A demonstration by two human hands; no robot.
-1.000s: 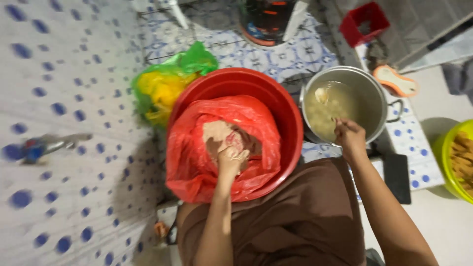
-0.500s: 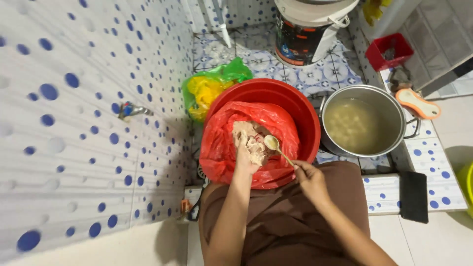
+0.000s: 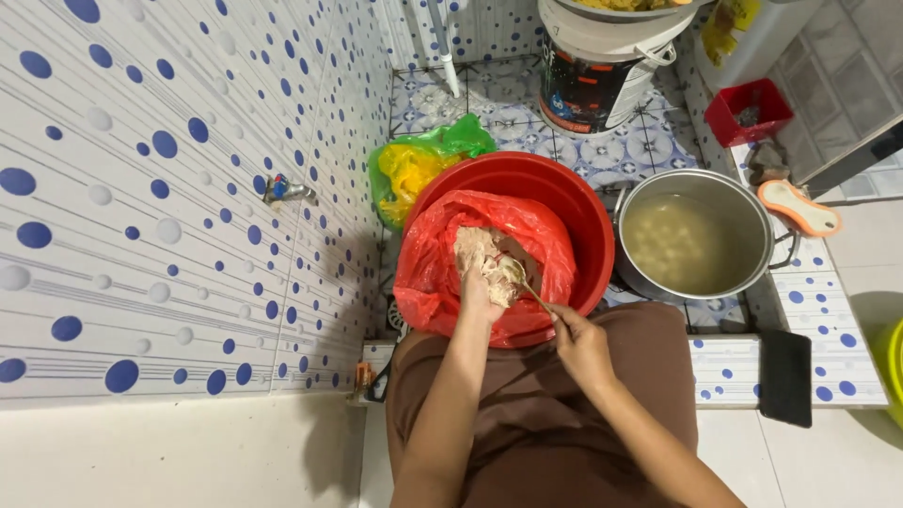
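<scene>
down in the red basin (image 3: 555,188), lined with a red plastic bag (image 3: 442,263), lies a pale mass of dough (image 3: 480,249). left hand (image 3: 480,287) rests on the dough, fingers curled into it. right hand (image 3: 581,346), at the basin's near rim, has fingers clamped on a spoon (image 3: 515,273) whose bowl touches the dough. right of the basin stands a steel pot (image 3: 752,202) of cloudy liquid; left of it, a green and yellow bag (image 3: 419,165).

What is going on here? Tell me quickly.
A person's left hand grips pale paste in a red plastic bag lining a round red basin. The right hand holds a slim metal spoon against the paste. Beside it stands a steel pot of cloudy liquid on the tiled floor.
</scene>
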